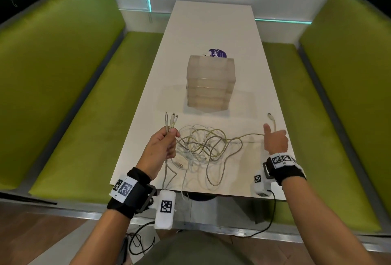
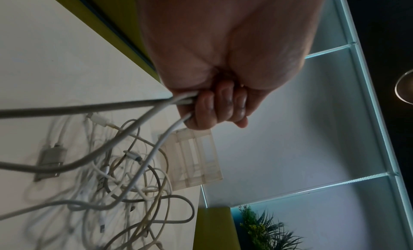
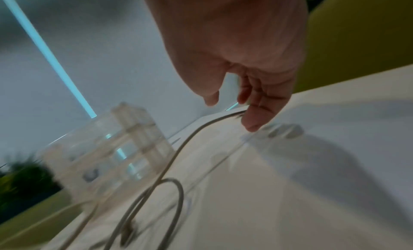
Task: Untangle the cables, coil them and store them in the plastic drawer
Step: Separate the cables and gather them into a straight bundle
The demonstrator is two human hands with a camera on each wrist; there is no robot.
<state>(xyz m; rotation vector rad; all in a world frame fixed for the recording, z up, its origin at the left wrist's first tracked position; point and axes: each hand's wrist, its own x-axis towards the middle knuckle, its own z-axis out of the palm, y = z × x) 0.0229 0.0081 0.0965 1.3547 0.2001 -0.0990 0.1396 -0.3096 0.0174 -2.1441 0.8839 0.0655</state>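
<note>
Two forearms with black wrist straps reach over the near edge of a long white tabletop (image 1: 211, 32), which runs away to a white wall lined with cyan light strips. Green upholstered benches (image 1: 63, 74) flank it on both sides, with plants in the far corners. Of the two hands, the left hand (image 1: 161, 146) is fisted round three cable ends (image 1: 171, 119), whose connectors stick up above the knuckles. Its fingers (image 2: 214, 109) curl over the cords in the left wrist view. The right hand (image 1: 275, 141) hovers near the right edge with fingers loosely apart, its fingertips (image 3: 252, 124) touching a yellowish cable (image 1: 249, 135) without clearly gripping it. Between them a tangle of cables (image 1: 201, 146) lies on the surface, one loop spilling over the near edge. Just beyond stands the translucent plastic drawer (image 1: 209, 82) unit, mid-table, drawers closed. Bare surface stretches behind it.
</note>
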